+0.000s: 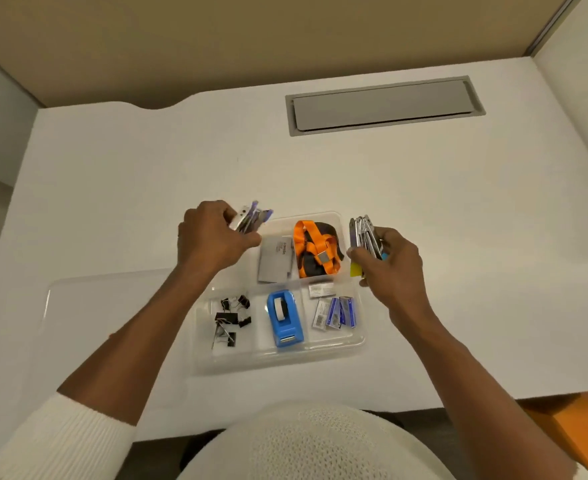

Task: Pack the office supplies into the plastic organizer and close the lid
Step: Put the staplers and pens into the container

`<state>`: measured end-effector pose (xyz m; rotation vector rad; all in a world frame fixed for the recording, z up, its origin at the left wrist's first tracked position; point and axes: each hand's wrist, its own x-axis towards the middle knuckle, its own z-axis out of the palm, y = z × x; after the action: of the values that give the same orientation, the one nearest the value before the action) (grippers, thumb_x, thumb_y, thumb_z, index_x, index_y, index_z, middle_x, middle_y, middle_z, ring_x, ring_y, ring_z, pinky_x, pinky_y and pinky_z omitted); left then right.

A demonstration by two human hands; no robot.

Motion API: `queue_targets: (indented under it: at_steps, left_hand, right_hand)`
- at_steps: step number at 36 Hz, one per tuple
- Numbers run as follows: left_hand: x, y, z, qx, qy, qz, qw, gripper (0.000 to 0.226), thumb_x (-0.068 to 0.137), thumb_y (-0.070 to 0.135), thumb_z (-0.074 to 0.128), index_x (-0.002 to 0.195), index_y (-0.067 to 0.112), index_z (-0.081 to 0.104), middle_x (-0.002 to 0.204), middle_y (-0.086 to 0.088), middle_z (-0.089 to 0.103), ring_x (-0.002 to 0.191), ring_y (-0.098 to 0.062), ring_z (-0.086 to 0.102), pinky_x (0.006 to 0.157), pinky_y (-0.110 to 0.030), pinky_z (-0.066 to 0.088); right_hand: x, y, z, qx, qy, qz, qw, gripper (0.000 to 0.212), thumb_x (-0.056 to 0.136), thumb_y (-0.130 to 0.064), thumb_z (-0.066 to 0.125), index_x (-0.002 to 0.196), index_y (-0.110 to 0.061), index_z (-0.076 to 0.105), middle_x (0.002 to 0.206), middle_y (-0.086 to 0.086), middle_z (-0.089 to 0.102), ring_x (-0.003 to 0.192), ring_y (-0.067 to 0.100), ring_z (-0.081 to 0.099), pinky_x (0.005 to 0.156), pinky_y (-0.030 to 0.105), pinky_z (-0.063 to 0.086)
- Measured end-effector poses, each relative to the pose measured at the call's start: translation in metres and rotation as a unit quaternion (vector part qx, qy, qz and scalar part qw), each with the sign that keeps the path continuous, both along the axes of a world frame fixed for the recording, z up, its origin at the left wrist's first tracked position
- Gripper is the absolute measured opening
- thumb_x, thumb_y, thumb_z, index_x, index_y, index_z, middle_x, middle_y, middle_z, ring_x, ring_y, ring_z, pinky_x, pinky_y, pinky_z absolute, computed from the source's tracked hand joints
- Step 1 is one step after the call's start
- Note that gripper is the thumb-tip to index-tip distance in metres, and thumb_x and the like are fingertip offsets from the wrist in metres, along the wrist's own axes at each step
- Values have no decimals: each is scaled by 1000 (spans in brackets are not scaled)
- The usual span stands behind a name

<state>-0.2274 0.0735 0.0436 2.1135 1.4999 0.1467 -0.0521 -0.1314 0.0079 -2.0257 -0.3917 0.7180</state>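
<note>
A clear plastic organizer [356, 341] lies open on the white desk. Its compartments hold black binder clips [230, 318], a blue tape dispenser [284, 318], small staple boxes [336, 311], a grey card [275, 259] and an orange lanyard [317, 249]. Its clear lid [112, 306] lies flat to the left. My left hand [209, 237] grips a bundle of pens [252, 218] above the organizer's back left corner. My right hand [389, 263] holds a second bundle of pens [365, 235] with a yellow and blue item, beside the organizer's right edge.
A grey cable hatch [384, 105] is set into the desk at the back right. A beige partition wall stands behind the desk. An orange surface [576, 427] shows below the desk's front right edge.
</note>
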Motion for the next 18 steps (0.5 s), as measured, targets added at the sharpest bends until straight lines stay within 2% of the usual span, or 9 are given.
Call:
queue_targets:
  at_steps: [4,8,11,13,15,18]
  left_hand:
    - [-40,1,-21,-12,-9,69,997,24,69,27,85,72,10,68,65,-7,69,64,-29,63,56,-31,42]
    - [-54,-4,-41,-31,28,76,996,31,69,24,84,64,6,59,63,-12,63,65,-32,56,49,-28,30]
    - [-56,-3,-46,-51,58,79,994,36,70,23,85,66,9,52,72,-12,61,69,-34,62,48,-25,28]
    - [-55,-4,-44,-53,81,68,993,39,73,23,86,72,11,49,75,-7,56,70,-30,57,52,-26,35]
    - [-50,-3,-39,-49,110,43,992,38,77,25,85,84,13,50,74,0,46,75,-26,54,59,-30,40]
    - [-40,-4,-39,-32,135,4,990,28,86,24,80,90,11,55,82,-3,51,76,-25,55,63,-31,44]
  right_hand:
    - [-32,17,5,-2,1,57,998,47,83,-33,77,127,-26,62,103,-13,68,90,10,69,74,44,65]
    - [-59,30,6,-4,-1,89,996,32,84,-30,76,110,-38,59,93,-21,66,87,12,69,74,45,64]
    - [-74,37,5,-6,-3,110,994,37,85,-30,76,117,-37,58,95,-26,62,88,14,70,74,45,64]
    - [-83,38,5,-11,-11,125,992,44,86,-29,77,127,-29,60,96,-25,61,89,15,70,74,43,65]
    - [-90,39,3,-17,-22,142,989,49,87,-27,78,132,-23,59,100,-18,63,89,14,69,75,40,65]
    - [-99,38,0,-37,-40,163,985,53,88,-28,78,136,-21,56,109,-9,58,82,10,65,71,33,65]
